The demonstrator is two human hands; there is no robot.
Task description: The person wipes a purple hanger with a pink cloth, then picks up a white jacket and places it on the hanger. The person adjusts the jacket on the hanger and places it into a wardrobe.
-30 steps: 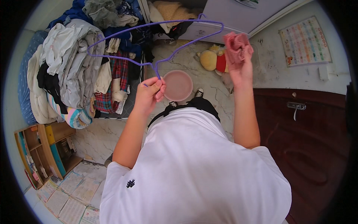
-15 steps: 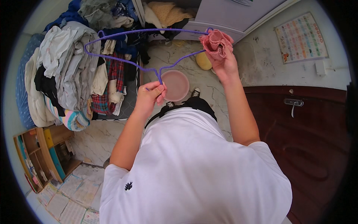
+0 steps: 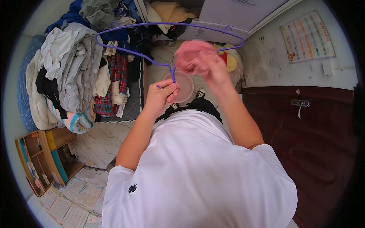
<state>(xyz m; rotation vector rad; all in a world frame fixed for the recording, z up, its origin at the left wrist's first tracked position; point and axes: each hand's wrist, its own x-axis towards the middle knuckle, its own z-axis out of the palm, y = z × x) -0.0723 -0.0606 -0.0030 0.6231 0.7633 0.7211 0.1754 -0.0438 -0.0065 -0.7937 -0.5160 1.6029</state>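
Observation:
My left hand is closed round the hook end of a purple clothes hanger, which points away from me with its long bar at the far side. A crumpled pink cloth is bunched in my right hand, blurred by motion. The cloth overlaps the right sloping arm of the hanger and hides part of it; whether they touch I cannot tell. Below them on the floor stands a round pink basin, partly covered by my left hand and the hanger's neck.
Piled clothes lie on a bed at the left. A low wooden shelf stands at lower left, near papers on a surface. To the right are a dark red door and a wall chart. A light cabinet stands ahead.
My right hand has moved left with the pink cloth, from the hanger's right end toward its middle. The hanger has shifted slightly right, and its right end now shows.

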